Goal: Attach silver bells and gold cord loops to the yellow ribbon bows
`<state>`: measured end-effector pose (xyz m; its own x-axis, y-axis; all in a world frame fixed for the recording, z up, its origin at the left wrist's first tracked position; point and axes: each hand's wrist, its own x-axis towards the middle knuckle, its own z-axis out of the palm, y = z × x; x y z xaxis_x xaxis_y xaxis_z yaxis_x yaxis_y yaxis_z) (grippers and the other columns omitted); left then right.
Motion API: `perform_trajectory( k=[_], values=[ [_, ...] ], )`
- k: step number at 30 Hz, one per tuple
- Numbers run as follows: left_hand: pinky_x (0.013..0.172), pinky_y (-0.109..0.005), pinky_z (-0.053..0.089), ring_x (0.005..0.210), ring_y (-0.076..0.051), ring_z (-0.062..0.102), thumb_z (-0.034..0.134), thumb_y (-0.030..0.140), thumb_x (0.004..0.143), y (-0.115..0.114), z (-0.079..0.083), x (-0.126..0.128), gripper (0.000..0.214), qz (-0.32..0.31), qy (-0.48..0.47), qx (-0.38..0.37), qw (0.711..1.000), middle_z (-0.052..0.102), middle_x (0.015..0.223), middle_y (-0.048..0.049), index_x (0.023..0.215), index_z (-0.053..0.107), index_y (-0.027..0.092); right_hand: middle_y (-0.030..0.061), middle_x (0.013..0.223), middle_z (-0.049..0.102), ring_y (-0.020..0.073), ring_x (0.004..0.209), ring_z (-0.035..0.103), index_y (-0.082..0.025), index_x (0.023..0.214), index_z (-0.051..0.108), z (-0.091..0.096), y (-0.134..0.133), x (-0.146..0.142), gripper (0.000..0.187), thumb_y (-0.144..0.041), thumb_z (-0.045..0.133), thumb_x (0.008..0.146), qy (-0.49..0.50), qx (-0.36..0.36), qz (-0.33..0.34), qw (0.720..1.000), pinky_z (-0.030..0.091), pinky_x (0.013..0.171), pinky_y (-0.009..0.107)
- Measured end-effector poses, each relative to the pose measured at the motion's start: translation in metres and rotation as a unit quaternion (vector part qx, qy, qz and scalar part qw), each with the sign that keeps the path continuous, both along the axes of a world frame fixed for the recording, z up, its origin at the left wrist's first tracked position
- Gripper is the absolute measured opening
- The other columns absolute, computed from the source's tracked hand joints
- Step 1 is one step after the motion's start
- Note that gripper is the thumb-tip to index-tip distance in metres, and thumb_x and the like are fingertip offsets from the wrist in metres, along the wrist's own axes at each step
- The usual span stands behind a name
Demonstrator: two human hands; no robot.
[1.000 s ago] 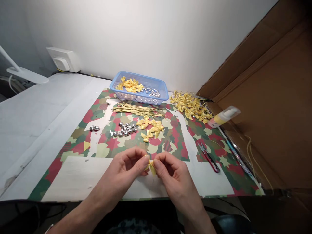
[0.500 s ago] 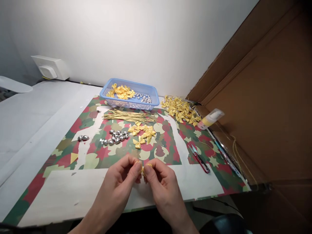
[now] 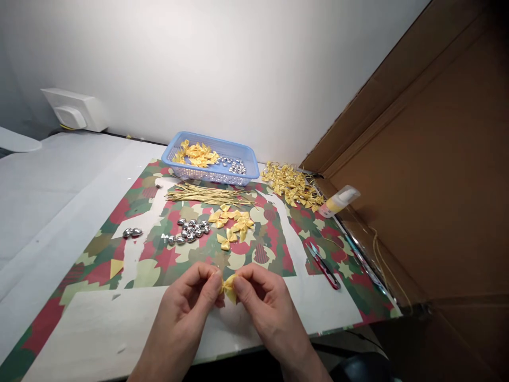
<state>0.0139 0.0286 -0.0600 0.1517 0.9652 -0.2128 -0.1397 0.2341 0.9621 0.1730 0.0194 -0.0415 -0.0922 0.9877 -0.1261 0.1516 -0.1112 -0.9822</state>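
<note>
A person's left hand [image 3: 186, 309] and right hand [image 3: 267, 303] pinch a small yellow bow [image 3: 229, 289], the fingers of each clamped on opposite sides of it, over the near part of a patterned surface [image 3: 99, 249]. Just beyond, loose yellow bows [image 3: 226, 239] lie beside a cluster of silver beads [image 3: 191, 232], with gold cords [image 3: 202, 194] bundled farther back. A blue basket [image 3: 210, 175] stands near the wall [image 3: 278, 79]; red-handled snips [image 3: 325, 269] rest to the right.
</note>
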Motion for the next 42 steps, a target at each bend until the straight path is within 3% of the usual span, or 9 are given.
perform_trajectory(
  k=[6,11,17,21,26,32,39,42],
  values=[
    [0.078,-0.030,0.059,0.089,-0.022,0.066,0.071,0.058,0.090,-0.001,-0.001,-0.002,0.041,0.029,-0.088,-0.049,0.995,0.071,0.101,-0.0066,0.110,0.070,0.022,-0.0022,0.069,0.049,0.0127,0.064,0.042,-0.018,0.077,0.060,0.005,0.014,0.027,0.040,-0.054,0.061,0.095,-0.063,0.032,-0.079,0.994,0.034,0.058,0.026],
    [0.076,-0.027,0.061,0.088,-0.020,0.068,0.073,0.052,0.090,-0.003,0.002,-0.002,0.037,0.033,-0.091,-0.061,0.993,0.071,0.107,-0.0073,0.111,0.069,0.022,-0.0039,0.067,0.042,0.0120,0.061,0.034,-0.019,0.077,0.060,0.004,0.023,0.051,0.041,-0.056,0.062,0.095,-0.076,0.022,-0.103,0.992,0.026,0.053,0.025],
    [0.078,-0.027,0.062,0.089,-0.020,0.069,0.075,0.051,0.089,-0.003,0.006,0.000,0.036,0.013,-0.071,-0.052,0.996,0.071,0.111,-0.0065,0.111,0.069,0.023,-0.0038,0.068,0.044,0.0117,0.063,0.037,-0.019,0.077,0.057,0.007,0.018,0.038,0.040,-0.054,0.060,0.096,-0.062,0.009,-0.070,0.996,0.029,0.055,0.025],
    [0.074,-0.026,0.061,0.083,-0.019,0.070,0.080,0.048,0.084,-0.003,0.009,0.002,0.038,0.016,-0.074,-0.060,0.995,0.073,0.099,-0.0037,0.108,0.070,0.022,-0.0019,0.069,0.051,0.0127,0.065,0.044,-0.018,0.076,0.059,0.015,0.008,0.017,0.038,-0.050,0.060,0.096,-0.056,-0.005,-0.019,0.998,0.034,0.060,0.026],
    [0.070,-0.022,0.058,0.072,-0.016,0.068,0.085,0.041,0.081,-0.004,0.003,-0.003,0.030,-0.008,-0.049,-0.048,0.998,0.070,0.076,0.0019,0.100,0.071,0.022,-0.0037,0.068,0.045,0.0113,0.063,0.038,-0.019,0.075,0.056,0.017,-0.006,0.001,0.037,-0.049,0.056,0.097,-0.038,-0.016,-0.002,0.999,0.031,0.057,0.026],
    [0.067,-0.018,0.056,0.073,-0.013,0.067,0.083,0.035,0.084,-0.009,-0.012,-0.007,0.037,0.012,-0.015,0.003,1.000,0.065,0.081,0.0044,0.116,0.067,0.028,-0.0071,0.062,0.039,0.0086,0.057,0.029,-0.020,0.072,0.050,0.007,-0.013,-0.002,0.041,-0.051,0.063,0.094,0.098,-0.064,-0.017,0.993,0.024,0.053,0.025],
    [0.076,-0.023,0.056,0.075,-0.014,0.068,0.079,0.034,0.088,-0.006,-0.002,-0.004,0.036,-0.030,-0.050,-0.004,0.998,0.063,0.075,0.0051,0.120,0.064,0.026,-0.0053,0.063,0.046,0.0094,0.056,0.036,-0.018,0.086,0.058,0.005,-0.015,0.010,0.048,-0.064,0.052,0.098,0.056,-0.058,-0.003,0.997,0.027,0.054,0.026],
    [0.074,-0.022,0.055,0.076,-0.014,0.068,0.079,0.034,0.089,-0.005,0.001,-0.004,0.037,-0.034,-0.046,-0.006,0.998,0.063,0.076,0.0050,0.121,0.063,0.025,-0.0043,0.065,0.049,0.0094,0.057,0.039,-0.017,0.085,0.060,0.003,-0.015,0.012,0.047,-0.063,0.056,0.097,0.056,-0.061,0.015,0.996,0.030,0.055,0.025]
  ],
)
